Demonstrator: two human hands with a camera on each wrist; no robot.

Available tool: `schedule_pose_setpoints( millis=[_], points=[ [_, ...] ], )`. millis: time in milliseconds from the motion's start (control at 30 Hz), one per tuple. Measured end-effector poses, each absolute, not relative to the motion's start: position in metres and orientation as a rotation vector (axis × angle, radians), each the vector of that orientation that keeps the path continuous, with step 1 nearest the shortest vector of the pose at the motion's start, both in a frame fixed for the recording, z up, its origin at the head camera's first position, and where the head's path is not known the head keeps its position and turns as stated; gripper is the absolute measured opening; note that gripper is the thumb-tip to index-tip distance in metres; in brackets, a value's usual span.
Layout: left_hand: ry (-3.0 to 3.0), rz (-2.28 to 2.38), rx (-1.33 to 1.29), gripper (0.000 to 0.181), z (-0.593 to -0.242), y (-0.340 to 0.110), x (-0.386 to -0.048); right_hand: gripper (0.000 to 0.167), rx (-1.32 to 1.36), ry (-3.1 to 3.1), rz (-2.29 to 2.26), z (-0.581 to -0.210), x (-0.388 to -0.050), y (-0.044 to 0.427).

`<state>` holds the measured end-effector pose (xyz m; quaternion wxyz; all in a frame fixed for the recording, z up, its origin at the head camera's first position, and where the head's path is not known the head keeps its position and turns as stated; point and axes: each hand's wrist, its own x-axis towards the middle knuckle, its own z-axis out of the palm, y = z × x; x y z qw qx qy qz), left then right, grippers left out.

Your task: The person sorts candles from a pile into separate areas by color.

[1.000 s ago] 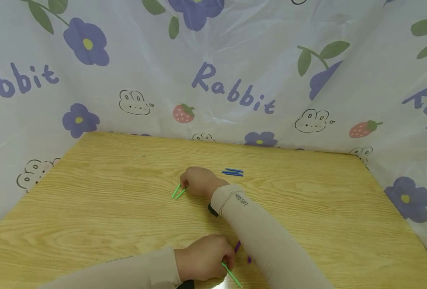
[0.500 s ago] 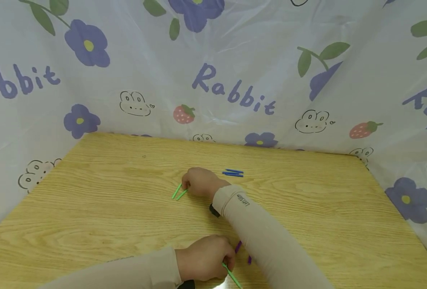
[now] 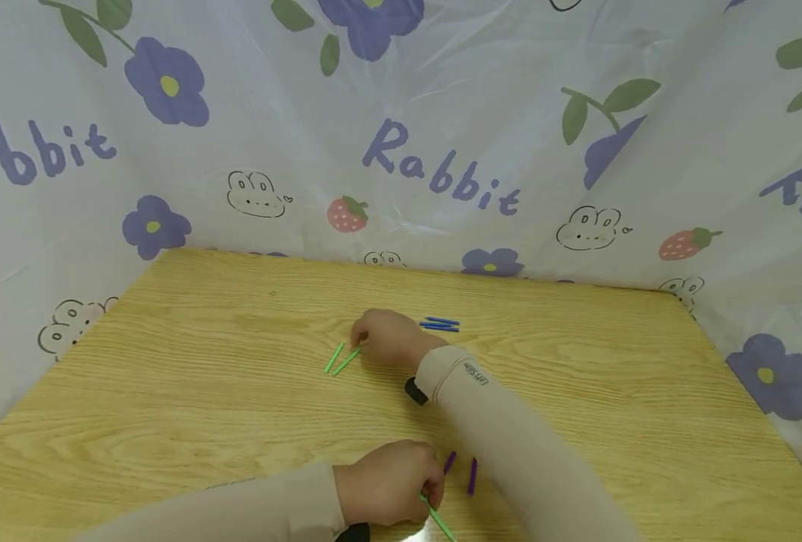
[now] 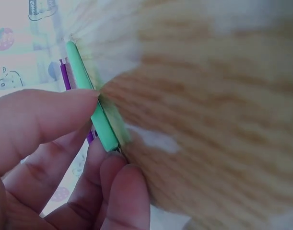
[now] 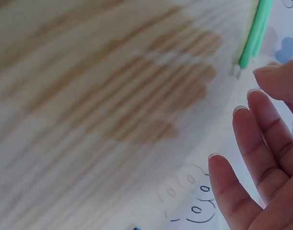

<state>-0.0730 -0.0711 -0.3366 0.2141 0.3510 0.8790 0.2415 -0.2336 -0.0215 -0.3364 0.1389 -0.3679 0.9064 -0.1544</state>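
Note:
At the near edge of the wooden table point(image 3: 204, 406), my left hand point(image 3: 390, 483) pinches a thin green stick point(image 3: 440, 522) between thumb and fingers. The left wrist view shows this green stick point(image 4: 80, 62) slanting up past my thumb tip. Just beyond that hand lie two purple sticks point(image 3: 472, 476), one partly covered by my fingers. Farther back, my right hand point(image 3: 392, 339) hovers at the upper ends of two green sticks point(image 3: 333, 358) lying side by side. Its fingers point(image 5: 254, 139) are extended and hold nothing in the right wrist view, a small gap from the green sticks point(image 5: 254, 36).
Several blue sticks point(image 3: 439, 324) lie grouped behind my right wrist. A white printed curtain point(image 3: 292, 135) closes off the back and sides of the table. My right forearm point(image 3: 516, 444) reaches across the table beside the purple sticks.
My right hand has drawn slightly to the right, uncovering more of the two green sticks, which stay on the table. More of a purple stick shows too. My left hand keeps its grip.

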Motion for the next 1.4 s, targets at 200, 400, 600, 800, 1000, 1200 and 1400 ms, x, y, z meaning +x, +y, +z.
schedule_pose_setpoints(
  millis=[200,400,600,800,1000,1200,1400],
  points=[
    [2.413,0.669,0.980,0.019,-0.337,-0.070,-0.075,0.019,-1.063,2.610,-0.519,-0.325,-0.230,-0.003],
    [2.407,0.667,0.950,0.019,-0.337,-0.070,-0.074,0.020,-1.075,2.589,-0.626,-0.314,-0.224,0.021],
    [2.408,0.666,0.937,0.019,-0.335,-0.070,-0.072,0.018,-1.147,2.586,-0.651,-0.303,-0.215,0.033],
    [2.419,0.674,0.950,0.020,-0.337,-0.070,-0.071,0.019,-1.155,2.569,-0.630,-0.297,-0.201,0.045],
    [2.436,0.653,0.966,0.020,-0.337,-0.070,-0.070,0.017,-1.195,2.549,-0.601,-0.304,-0.184,0.063],
    [2.450,0.621,0.990,0.019,-0.338,-0.069,-0.069,0.015,-1.219,2.539,-0.562,-0.315,-0.173,0.080],
    [2.480,0.586,1.034,0.019,-0.338,-0.069,-0.069,0.014,-1.232,2.544,-0.575,-0.319,-0.165,0.091]
  ],
)
